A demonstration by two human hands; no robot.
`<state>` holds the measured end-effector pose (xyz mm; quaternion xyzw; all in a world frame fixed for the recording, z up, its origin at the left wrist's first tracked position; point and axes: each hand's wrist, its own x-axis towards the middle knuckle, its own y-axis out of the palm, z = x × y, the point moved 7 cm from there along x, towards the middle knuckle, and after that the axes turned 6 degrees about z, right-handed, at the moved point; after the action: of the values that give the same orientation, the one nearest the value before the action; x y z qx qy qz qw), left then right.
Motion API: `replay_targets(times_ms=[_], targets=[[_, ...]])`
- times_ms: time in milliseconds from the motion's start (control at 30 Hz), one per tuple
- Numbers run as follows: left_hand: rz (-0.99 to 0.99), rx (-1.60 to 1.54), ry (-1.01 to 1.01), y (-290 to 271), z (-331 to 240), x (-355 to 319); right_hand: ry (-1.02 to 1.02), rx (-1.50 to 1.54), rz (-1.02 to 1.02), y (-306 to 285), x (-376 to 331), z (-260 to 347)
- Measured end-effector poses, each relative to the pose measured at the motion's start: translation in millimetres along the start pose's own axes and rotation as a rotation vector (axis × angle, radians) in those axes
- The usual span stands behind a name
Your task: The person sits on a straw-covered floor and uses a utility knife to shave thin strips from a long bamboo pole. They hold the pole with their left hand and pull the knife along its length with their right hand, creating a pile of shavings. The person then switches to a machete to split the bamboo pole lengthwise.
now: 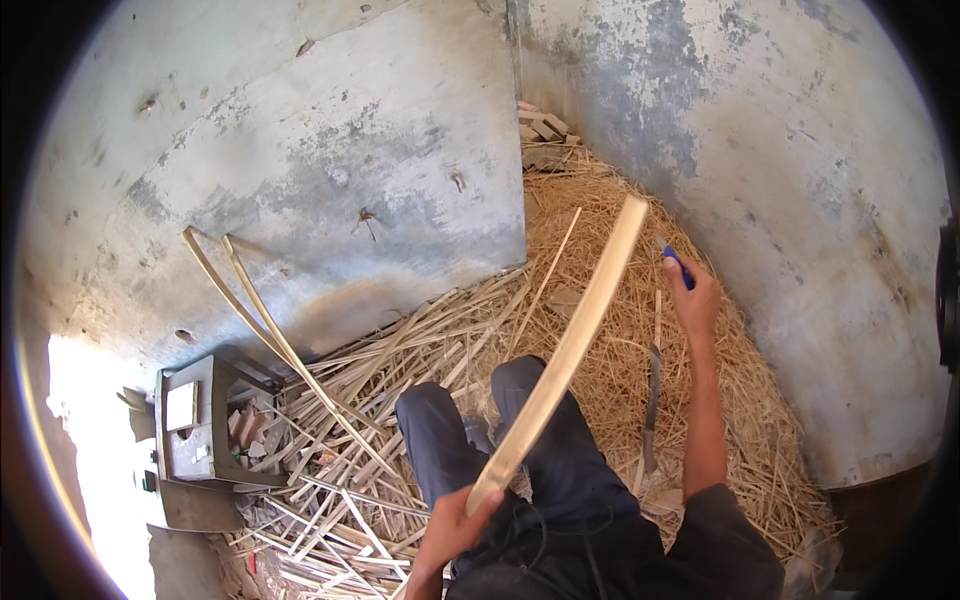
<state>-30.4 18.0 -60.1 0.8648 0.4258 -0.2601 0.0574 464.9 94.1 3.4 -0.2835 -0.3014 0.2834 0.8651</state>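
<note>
My left hand (452, 535), low in the middle, is closed round the lower end of a split bamboo strip (565, 350). The strip is long, pale and flat. It slants up and to the right across my lap, and its far end is free. To the right of that end, my right hand (697, 305) is raised and closed round a small blue-handled knife (680, 268). A short, thin tip juts from the knife toward the upper left, apart from the strip. My knees (520, 385) in dark trousers lie beneath the strip.
Shavings (610, 190) heap along the right wall; many split strips (400, 360) litter the left. A long dark blade (653, 385) lies right of my legs. Two bent strips (262, 330) lean on the wall by a worn wooden box (190, 450). Bricks (545, 127) sit in the far corner.
</note>
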Motion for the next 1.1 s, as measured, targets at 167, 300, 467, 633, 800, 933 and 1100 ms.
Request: replay_targets(times_ms=[167,300,467,633,800,933,1100], targets=[[-0.078,0.059,-0.020,-8.7,2.0,-2.4,-0.072,-0.020,0.009,15.2,10.7,-44.4],[-0.049,-0.085,0.013,-8.2,-5.1,16.7,0.051,-0.053,0.243,30.9,-17.3,-53.1],[-0.047,-0.086,0.092,-4.9,-32.9,34.5,-0.120,0.178,0.322,41.3,-79.2,-9.9],[-0.045,-0.039,0.122,2.7,-59.9,43.1,-0.482,0.359,0.336,28.7,-151.1,91.6],[-0.108,0.009,0.173,7.6,-71.5,46.2,-0.653,0.295,0.431,25.4,-177.6,136.1],[-0.207,0.169,0.256,7.5,-87.6,39.6,-0.677,0.272,0.420,27.8,-181.6,139.2],[-0.294,0.275,0.354,8.7,-88.4,38.0,-0.730,0.250,0.399,23.7,-184.5,154.4]])
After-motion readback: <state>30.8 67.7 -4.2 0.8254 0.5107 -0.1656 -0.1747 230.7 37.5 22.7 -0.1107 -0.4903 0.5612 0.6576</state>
